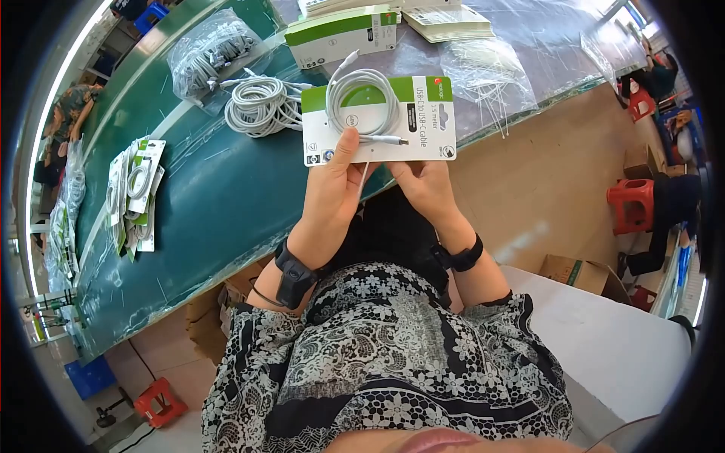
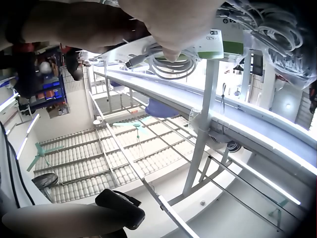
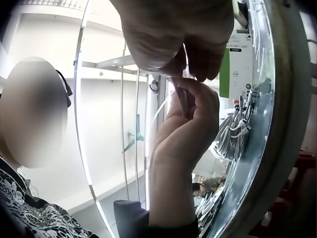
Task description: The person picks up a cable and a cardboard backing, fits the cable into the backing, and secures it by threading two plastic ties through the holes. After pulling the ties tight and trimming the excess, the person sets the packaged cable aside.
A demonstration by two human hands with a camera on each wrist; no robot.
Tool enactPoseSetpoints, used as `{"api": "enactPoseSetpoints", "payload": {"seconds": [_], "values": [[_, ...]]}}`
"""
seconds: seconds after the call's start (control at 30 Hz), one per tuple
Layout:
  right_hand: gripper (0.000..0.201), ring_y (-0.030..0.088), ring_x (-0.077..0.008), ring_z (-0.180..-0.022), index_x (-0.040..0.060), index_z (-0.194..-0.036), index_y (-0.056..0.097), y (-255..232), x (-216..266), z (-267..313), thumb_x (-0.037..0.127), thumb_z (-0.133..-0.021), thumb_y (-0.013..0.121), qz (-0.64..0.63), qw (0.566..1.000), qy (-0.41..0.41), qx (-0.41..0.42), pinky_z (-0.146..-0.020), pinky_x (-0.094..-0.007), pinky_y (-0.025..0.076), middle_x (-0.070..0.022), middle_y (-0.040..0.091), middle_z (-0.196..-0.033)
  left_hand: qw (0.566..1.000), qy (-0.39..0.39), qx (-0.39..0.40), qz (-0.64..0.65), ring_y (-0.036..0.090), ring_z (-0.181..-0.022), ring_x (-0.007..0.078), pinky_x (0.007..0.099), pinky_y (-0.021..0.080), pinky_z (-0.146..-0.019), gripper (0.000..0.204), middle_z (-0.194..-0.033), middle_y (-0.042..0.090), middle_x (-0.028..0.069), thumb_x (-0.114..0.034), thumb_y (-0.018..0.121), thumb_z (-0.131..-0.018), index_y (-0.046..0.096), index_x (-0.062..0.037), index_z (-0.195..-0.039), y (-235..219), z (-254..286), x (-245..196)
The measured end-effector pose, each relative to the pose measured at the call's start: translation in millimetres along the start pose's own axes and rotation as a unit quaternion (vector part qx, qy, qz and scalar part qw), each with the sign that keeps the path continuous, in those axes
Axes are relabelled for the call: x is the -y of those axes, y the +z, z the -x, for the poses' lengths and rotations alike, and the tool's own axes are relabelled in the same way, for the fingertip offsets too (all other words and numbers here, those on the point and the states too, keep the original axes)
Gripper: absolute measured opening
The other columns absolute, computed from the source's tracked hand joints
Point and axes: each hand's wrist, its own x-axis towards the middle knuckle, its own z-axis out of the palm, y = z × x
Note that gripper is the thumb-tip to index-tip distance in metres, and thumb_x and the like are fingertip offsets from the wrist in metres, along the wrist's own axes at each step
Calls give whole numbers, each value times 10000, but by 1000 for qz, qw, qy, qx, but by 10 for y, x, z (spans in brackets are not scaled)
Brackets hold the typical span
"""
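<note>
In the head view, a white and green packaging card labelled USB-C to USB-C cable is held up in front of the body. A coiled white USB-C cable lies against its face. My left hand grips the card's lower left, its thumb pressing the coil's lower edge. My right hand pinches the bottom edge farther right, fingers partly hidden behind the card. A thin white strip hangs below the card beside the left hand. The right wrist view shows both hands close together at the card's edge.
On the green table lie a loose bundle of white cables, a bag of cables and a pile of carded cables. Green and white boxes, stacked cards and a bag of thin white ties sit farther back.
</note>
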Motion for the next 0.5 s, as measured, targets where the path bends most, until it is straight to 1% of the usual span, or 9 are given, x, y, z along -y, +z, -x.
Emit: {"api": "enactPoseSetpoints", "payload": {"seconds": [0.03,0.07,0.13,0.17,0.2,0.27,0.33,0.4,0.5], "values": [[308,611,-160,-848,10,-1099,597,-25,34,42,-24,-803,673,0,1000,1,2,-717,-300,504,-68,627,-1019,1000,14,7,3,588,-1056,175,336,514,-888,393,-1177,578,62,-148,620,-922,464,-77,-1275,-22,-13,24],[308,598,-169,-835,24,-1076,605,-74,106,113,-10,-783,692,140,990,10,28,-709,-303,491,-63,622,-1025,1000,15,5,4,588,-1056,175,336,514,-888,393,-1177,578,62,-148,620,-922,464,-77,-1275,-36,-10,45],[309,571,-188,-809,53,-1031,622,-122,257,187,18,-744,730,408,909,21,75,-695,-307,466,-53,611,-1038,997,71,2,-8,581,-1060,166,327,511,-878,389,-1177,575,60,-122,621,-918,466,-71,-1271,-39,-35,65],[309,571,-188,-809,53,-1031,622,-83,320,176,18,-744,730,408,910,19,76,-695,-307,466,-53,611,-1038,995,99,1,-13,578,-1063,162,322,510,-873,387,-1177,573,58,-108,621,-917,466,-68,-1269,-42,-49,67],[290,558,-195,-806,68,-989,631,-29,394,174,27,-723,738,432,897,-81,53,-695,-311,456,-40,614,-1028,995,99,0,-12,578,-1063,162,322,510,-873,387,-1177,573,58,-108,621,-917,466,-68,-1269,-49,-47,79],[253,531,-210,-801,99,-907,649,37,515,200,45,-683,753,469,840,-273,7,-696,-317,437,-15,620,-1009,996,76,2,-37,585,-1036,156,308,508,-854,386,-1163,576,59,-89,617,-917,462,-63,-1269,-57,-9,130],[237,526,-205,-816,108,-880,653,24,552,131,49,-674,755,485,823,-294,10,-705,-316,435,1,625,-1004,997,65,9,-50,589,-1023,153,301,507,-845,386,-1157,577,59,-80,615,-916,460,-61,-1270,-25,21,159],[206,518,-193,-846,128,-825,662,33,547,9,57,-658,759,507,793,-338,19,-723,-315,430,32,634,-995,992,106,43,-56,598,-991,156,290,506,-830,367,-1137,584,61,-65,612,-914,473,-50,-1254,33,78,164],[220,521,-197,-827,125,-817,660,29,527,-101,47,-640,765,464,816,-344,16,-709,-307,433,31,643,-966,986,137,59,-75,604,-966,159,282,507,-822,351,-1121,590,63,-48,615,-908,488,-40,-1235,3,87,141]]}}
